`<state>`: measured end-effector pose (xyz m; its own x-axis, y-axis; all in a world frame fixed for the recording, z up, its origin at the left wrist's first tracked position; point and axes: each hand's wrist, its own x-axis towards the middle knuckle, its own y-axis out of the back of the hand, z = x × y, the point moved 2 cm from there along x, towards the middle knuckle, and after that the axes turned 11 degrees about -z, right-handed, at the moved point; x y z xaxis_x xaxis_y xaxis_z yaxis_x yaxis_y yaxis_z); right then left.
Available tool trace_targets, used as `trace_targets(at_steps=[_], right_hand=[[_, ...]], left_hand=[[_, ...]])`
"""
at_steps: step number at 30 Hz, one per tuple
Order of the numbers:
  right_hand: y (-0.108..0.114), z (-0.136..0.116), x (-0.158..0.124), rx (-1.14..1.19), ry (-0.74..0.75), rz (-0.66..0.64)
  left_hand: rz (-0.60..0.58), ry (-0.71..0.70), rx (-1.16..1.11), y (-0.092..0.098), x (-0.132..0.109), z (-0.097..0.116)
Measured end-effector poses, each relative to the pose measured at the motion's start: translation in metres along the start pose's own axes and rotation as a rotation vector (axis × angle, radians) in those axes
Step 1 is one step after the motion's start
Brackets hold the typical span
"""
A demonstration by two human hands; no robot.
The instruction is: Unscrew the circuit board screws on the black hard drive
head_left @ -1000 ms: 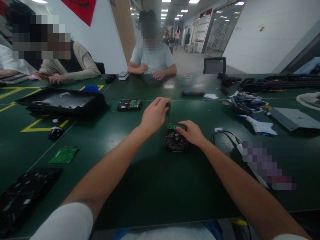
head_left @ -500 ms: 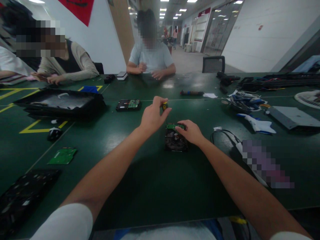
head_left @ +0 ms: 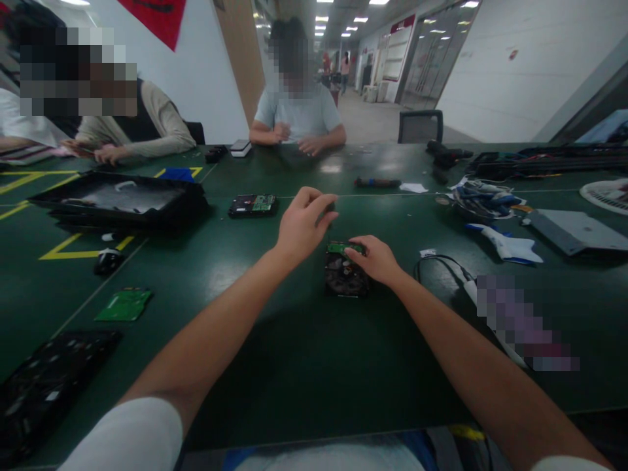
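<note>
A hard drive (head_left: 346, 278) lies on the green table in front of me, its black underside and green circuit board (head_left: 337, 248) facing up. My right hand (head_left: 377, 260) grips it at the upper right, thumb on the board and fingers around the far edge. Above the drive's far left corner is my left hand (head_left: 307, 222), fingers curled round a small screwdriver. The yellow-and-black handle, visible a moment earlier, is now mostly covered by the fingers, and whether the tip touches the drive cannot be made out.
Another hard drive (head_left: 253, 205) lies further left. Black trays (head_left: 118, 196), a green circuit board (head_left: 125, 305) and a dark part (head_left: 53, 386) are on the left. A power strip (head_left: 500, 327), a cable bundle (head_left: 485, 199) and a grey metal box (head_left: 581, 230) lie right. Co-workers sit across.
The fingers of my left hand have shifted around the screwdriver, covering its yellow handle. My right hand and the hard drive have stayed in place.
</note>
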<state>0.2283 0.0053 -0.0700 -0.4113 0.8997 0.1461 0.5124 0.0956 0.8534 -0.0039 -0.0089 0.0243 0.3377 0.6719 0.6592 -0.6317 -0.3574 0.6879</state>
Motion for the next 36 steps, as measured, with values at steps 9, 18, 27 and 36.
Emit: trace_targets(at_steps=[9, 18, 27, 36], right_hand=[[0.000, 0.000, -0.001, 0.010, -0.004, -0.004], [0.000, 0.001, 0.000, 0.005, -0.003, -0.004], [-0.002, 0.001, 0.000, 0.012, -0.004, 0.005], [-0.002, 0.003, 0.000, 0.017, 0.004, 0.012]], left_hand=[[-0.038, 0.159, -0.071, -0.011, -0.002, -0.007], [-0.030, 0.057, -0.225, -0.011, -0.001, -0.005], [0.044, 0.022, -0.172, -0.004, 0.002, -0.002], [-0.036, 0.128, -0.341, -0.002, 0.004, -0.002]])
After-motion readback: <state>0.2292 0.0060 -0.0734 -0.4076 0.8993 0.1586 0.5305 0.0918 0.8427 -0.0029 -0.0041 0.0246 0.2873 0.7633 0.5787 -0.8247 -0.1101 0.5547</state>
